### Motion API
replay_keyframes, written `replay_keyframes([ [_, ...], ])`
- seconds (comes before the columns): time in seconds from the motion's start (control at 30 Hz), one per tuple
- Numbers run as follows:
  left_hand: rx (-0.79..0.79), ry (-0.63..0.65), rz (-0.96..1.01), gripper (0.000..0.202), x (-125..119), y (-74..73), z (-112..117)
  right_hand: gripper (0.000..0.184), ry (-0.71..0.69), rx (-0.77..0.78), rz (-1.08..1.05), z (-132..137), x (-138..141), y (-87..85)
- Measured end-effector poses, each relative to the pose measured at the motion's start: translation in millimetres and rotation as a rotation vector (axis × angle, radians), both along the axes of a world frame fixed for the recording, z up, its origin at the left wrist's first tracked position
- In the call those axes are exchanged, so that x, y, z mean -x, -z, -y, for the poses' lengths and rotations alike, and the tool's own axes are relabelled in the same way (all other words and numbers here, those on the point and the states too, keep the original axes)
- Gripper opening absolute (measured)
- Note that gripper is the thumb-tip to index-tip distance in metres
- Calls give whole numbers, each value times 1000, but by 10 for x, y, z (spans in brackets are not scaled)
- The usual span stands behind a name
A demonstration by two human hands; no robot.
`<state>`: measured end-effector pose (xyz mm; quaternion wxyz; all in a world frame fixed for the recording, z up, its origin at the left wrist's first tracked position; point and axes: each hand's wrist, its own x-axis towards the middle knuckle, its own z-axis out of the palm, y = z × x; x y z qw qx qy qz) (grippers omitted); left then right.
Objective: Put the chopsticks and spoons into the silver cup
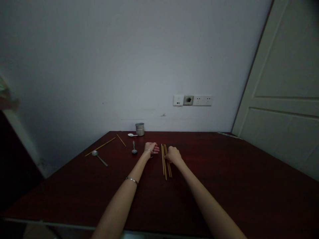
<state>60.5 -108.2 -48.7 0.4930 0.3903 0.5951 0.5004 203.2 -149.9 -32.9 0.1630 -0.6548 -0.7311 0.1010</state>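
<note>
Several wooden chopsticks (163, 162) lie side by side on the dark red table (224, 172), pointing away from me. My right hand (173, 155) rests on their right side with its fingers curled down onto them. My left hand (151, 148) lies flat on the table just left of the chopsticks, fingers stretched out, holding nothing. A bracelet sits on my left forearm.
A small metal cup (140, 129) stands near the wall with a white spoon (132, 135) beside it. Two metal spoons (134, 148) (99, 157) and two loose chopsticks (101, 146) (121, 140) lie at the left. Wall sockets (192, 100) sit above the table; a door (286, 99) is at the right.
</note>
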Motion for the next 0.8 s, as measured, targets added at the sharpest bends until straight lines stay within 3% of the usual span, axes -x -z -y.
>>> replay_keyframes([
  [0.8,31,17,-25,12,-14,38,16,34,12,98,-100,-141,-51,59],
])
